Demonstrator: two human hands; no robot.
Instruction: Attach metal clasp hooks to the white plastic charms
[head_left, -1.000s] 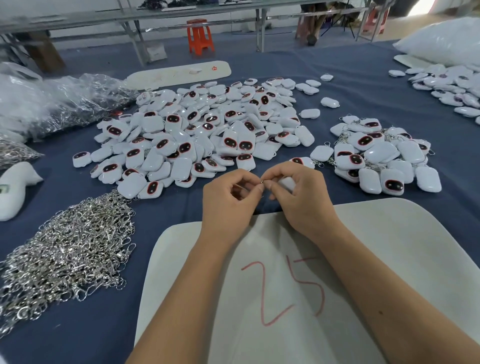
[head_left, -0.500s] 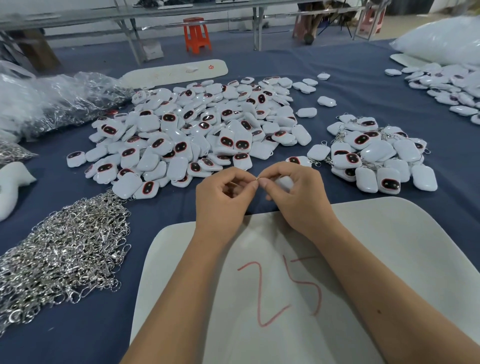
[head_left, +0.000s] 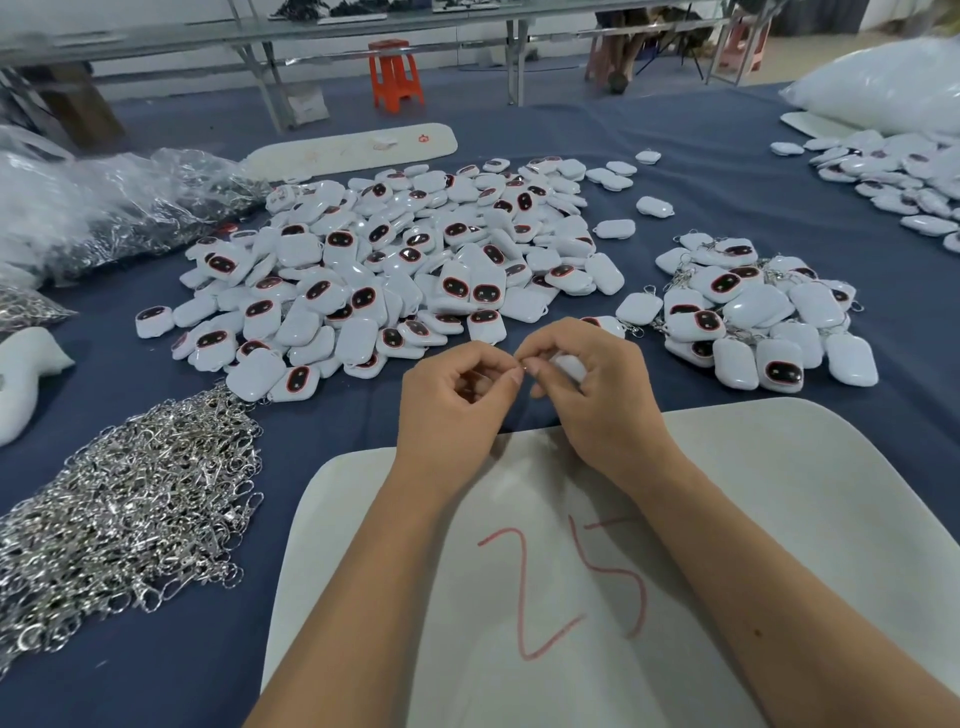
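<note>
Head view, left hand: the left hand (head_left: 457, 400) is curling its fingers and pinching a clasp hook, mostly hidden, at the spot where the two hands are meeting.
Head view, right hand: the right hand (head_left: 587, 384) is curling round a white charm (head_left: 569, 365), which is showing only as a pale edge behind its fingers.
Where the work is sitting: both hands are hovering just beyond the far edge of the white board (head_left: 779, 467) marked 25, over the blue cloth (head_left: 701, 171).
Supplies: the big charm pile (head_left: 405, 260) is lying ahead, the heap of clasp hooks (head_left: 130, 509) is lying to the left, and the finished pile (head_left: 753, 306), with hooks showing, is sitting to the right.
Risk, slipping: the hook is looking small and slick, so a loose pinch could be dropping it onto the cloth.
Risk, false catch: the joint is being hidden by fingertips, so I am judging the clasp may be closing beside the charm's loop rather than through it.
Risk, mixing: a dropped charm could be landing among either pile, confusing done with undone.
</note>
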